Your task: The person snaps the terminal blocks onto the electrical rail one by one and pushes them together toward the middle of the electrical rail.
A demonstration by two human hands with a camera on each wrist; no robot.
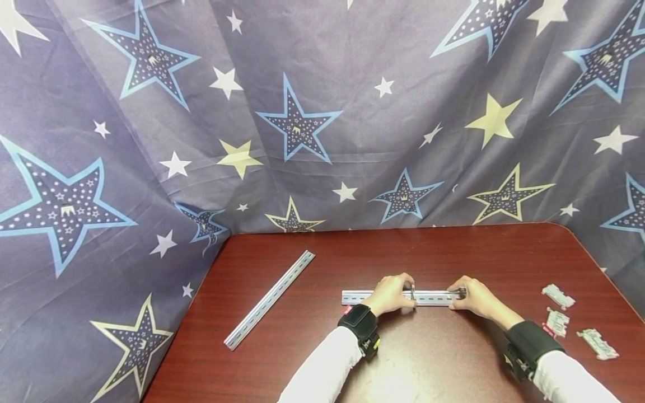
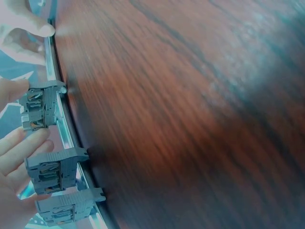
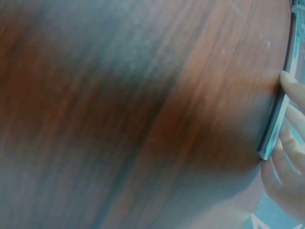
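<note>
A short metal rail [image 1: 433, 297] lies across the table in front of me, with both hands on it. My left hand [image 1: 395, 295] curls over the rail's middle. In the left wrist view three grey terminal blocks [image 2: 50, 171] sit clipped on the rail [image 2: 64, 126], and my left hand [image 2: 16, 150] has its fingers round them from the far side. My right hand [image 1: 475, 299] pinches the rail's right end. The right wrist view shows that rail end [image 3: 272, 136] between the right hand's fingers [image 3: 291, 119].
A second, longer rail [image 1: 269, 299] lies diagonally on the dark red table [image 1: 453, 358] to the left. Three loose terminal blocks [image 1: 557, 295] [image 1: 557, 322] [image 1: 597, 343] lie near the right edge. A star-patterned cloth [image 1: 302, 112] hangs behind and to the left.
</note>
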